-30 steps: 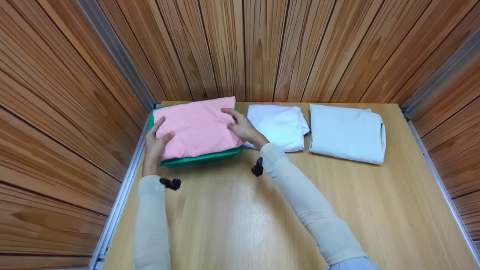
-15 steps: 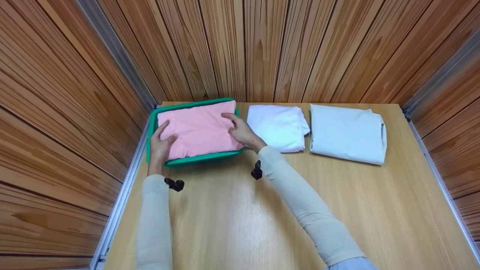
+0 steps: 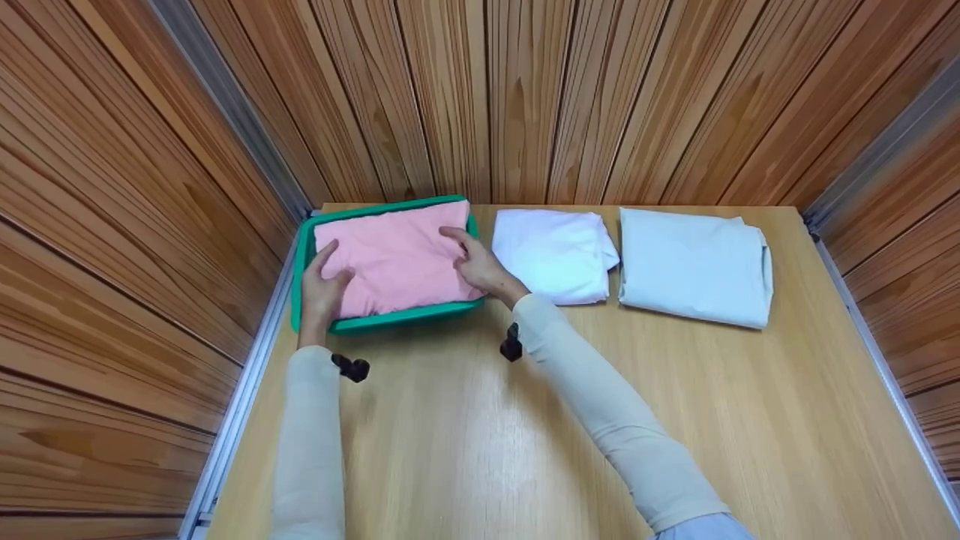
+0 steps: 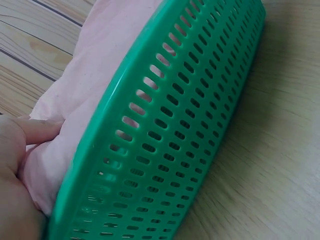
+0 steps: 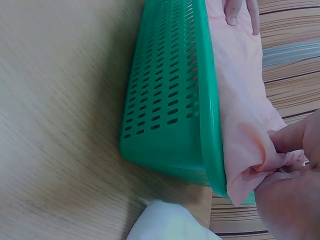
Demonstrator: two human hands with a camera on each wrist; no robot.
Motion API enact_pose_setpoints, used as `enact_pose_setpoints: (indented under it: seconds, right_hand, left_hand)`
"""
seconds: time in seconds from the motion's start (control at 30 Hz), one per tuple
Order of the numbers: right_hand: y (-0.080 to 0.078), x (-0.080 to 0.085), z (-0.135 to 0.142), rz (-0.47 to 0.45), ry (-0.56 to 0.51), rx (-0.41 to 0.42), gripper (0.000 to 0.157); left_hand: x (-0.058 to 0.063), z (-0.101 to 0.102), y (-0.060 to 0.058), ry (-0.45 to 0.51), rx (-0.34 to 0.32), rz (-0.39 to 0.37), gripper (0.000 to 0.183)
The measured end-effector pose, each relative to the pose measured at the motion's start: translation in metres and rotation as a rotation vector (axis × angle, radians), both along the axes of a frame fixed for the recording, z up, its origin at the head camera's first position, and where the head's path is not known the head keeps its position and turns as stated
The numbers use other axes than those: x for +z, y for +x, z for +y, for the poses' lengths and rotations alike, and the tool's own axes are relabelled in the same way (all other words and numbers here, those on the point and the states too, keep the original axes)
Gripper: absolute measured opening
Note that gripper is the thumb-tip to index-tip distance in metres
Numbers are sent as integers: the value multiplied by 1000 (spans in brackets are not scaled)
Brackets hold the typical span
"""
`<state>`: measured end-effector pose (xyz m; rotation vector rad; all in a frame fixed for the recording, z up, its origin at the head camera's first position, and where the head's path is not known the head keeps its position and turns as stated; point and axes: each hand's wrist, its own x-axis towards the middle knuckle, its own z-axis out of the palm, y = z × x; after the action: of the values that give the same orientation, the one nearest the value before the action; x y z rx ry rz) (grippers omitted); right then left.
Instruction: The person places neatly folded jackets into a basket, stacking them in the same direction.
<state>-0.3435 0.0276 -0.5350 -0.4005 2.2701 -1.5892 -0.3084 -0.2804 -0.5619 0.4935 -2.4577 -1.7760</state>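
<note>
A folded pink cloth (image 3: 397, 259) lies in the mouth of a green plastic basket (image 3: 405, 319) at the back left of the table. My left hand (image 3: 322, 292) grips its left end, thumb on top. At the opposite end my right hand (image 3: 484, 262) pinches the cloth's edge. In the right wrist view, the pink fabric (image 5: 245, 110) bunches between thumb and fingers, and one corner hangs over the basket rim (image 5: 212, 135). From the left wrist view, the cloth (image 4: 107, 55) bulges above the slotted basket wall (image 4: 185, 100).
Just right of the basket lies a folded white cloth (image 3: 555, 255). Beyond it sits a larger folded pale blue cloth (image 3: 694, 266). Wood-panelled walls (image 3: 525, 97) rise behind and at both sides of the table (image 3: 465, 435).
Both hands have lowered the pink cloth into the basket, so the green rim now shows around it. The left hand shifted slightly right; little differs over the last half second.
</note>
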Motion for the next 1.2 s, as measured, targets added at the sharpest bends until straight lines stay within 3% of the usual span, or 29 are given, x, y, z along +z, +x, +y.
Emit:
enact_pose_setpoints:
  seconds: [0.2, 0.53, 0.63, 0.8, 0.9, 1.1, 1.2]
  right_hand:
    - [-1, -2, 0, 23, 34, 19, 65]
    - [3, -2, 0, 23, 160, 75, 62]
    - [5, -1, 0, 10, 171, 97, 55]
    - [8, -1, 0, 13, 182, 109, 42]
    - [10, -3, 0, 0, 163, 113, 39]
    - [12, -4, 2, -15, 120, 122, 39]
    - [12, -4, 5, -18, 89, 113, 37]
  left_hand:
    - [2, -2, -2, 4, -58, -109, 68]
    - [-1, -5, -3, -87, -256, -193, 79]
    - [-1, -4, -2, -115, -256, -224, 81]
    - [-1, -2, -1, -193, -197, -251, 72]
    - [-1, -3, 1, -202, -206, -259, 67]
    - [-1, -3, 1, -8, -247, -380, 68]
    - [-1, -2, 0, -12, -245, -387, 66]
